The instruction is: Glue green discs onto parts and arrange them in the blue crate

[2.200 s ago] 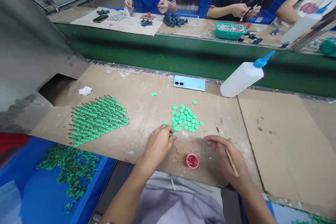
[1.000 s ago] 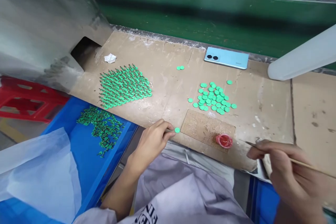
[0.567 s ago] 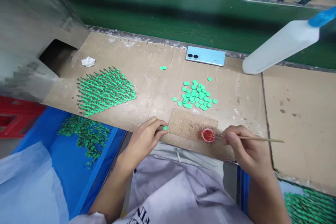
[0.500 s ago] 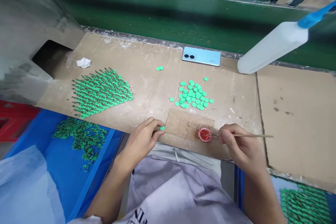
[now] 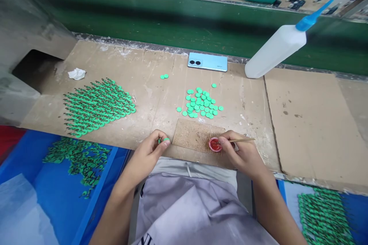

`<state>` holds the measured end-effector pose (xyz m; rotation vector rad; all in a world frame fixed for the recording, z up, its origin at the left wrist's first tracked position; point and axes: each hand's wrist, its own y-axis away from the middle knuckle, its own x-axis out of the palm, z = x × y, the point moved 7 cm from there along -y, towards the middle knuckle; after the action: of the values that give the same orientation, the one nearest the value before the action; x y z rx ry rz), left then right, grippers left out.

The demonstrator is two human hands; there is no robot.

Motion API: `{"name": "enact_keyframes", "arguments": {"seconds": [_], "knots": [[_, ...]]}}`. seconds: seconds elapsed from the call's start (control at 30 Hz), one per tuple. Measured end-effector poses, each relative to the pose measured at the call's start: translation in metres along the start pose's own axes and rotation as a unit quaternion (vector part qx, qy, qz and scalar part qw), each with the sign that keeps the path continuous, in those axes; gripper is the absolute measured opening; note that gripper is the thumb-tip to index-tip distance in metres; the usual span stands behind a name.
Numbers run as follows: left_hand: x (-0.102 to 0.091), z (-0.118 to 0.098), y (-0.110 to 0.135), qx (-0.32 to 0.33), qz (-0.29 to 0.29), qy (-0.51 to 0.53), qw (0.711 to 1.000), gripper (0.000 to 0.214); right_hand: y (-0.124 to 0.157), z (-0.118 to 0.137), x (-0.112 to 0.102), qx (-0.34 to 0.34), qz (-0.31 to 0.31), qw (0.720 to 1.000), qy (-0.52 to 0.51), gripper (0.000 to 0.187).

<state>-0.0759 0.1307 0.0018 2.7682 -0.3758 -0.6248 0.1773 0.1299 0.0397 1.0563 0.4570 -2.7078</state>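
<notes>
My left hand (image 5: 149, 153) pinches a small green disc (image 5: 166, 140) at the near edge of the cardboard-covered bench (image 5: 301, 122). My right hand (image 5: 241, 153) is closed on a thin wooden stick (image 5: 243, 140), its tip down at a small red cap of glue (image 5: 214, 144). The cap sits on a rough brown pad (image 5: 192, 138) between my hands. A loose heap of green discs (image 5: 201, 103) lies just beyond the pad. Rows of finished green pieces (image 5: 97, 105) are laid out to the left.
A light blue phone (image 5: 207, 62) and a white squeeze bottle with a blue nozzle (image 5: 276, 49) lie at the bench's far edge. Blue bins with green pieces sit low at left (image 5: 77, 160) and right (image 5: 324, 214). A green conveyor belt (image 5: 172, 19) runs behind.
My right hand brought the stick in from the right and dipped its tip at the red cap. My left hand kept the green disc at the bench edge. The view shifted.
</notes>
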Motion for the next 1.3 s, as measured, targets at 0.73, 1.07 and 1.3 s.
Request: {"name": "enact_keyframes", "arguments": {"seconds": [0.73, 1.07, 1.3], "knots": [[0.082, -0.013, 0.003, -0.033, 0.134, 0.378, 0.915, 0.025, 0.007, 0.001, -0.01, 0.007, -0.049, 0.996, -0.076, 0.017], [0.085, -0.009, -0.005, -0.008, 0.087, 0.291, 0.953, 0.037, 0.021, 0.014, -0.004, -0.02, -0.086, 0.968, -0.236, 0.013], [0.088, -0.012, -0.002, 0.039, 0.08, 0.173, 0.981, 0.033, 0.018, 0.029, 0.01, -0.109, -0.107, 0.974, -0.167, 0.015]]}}
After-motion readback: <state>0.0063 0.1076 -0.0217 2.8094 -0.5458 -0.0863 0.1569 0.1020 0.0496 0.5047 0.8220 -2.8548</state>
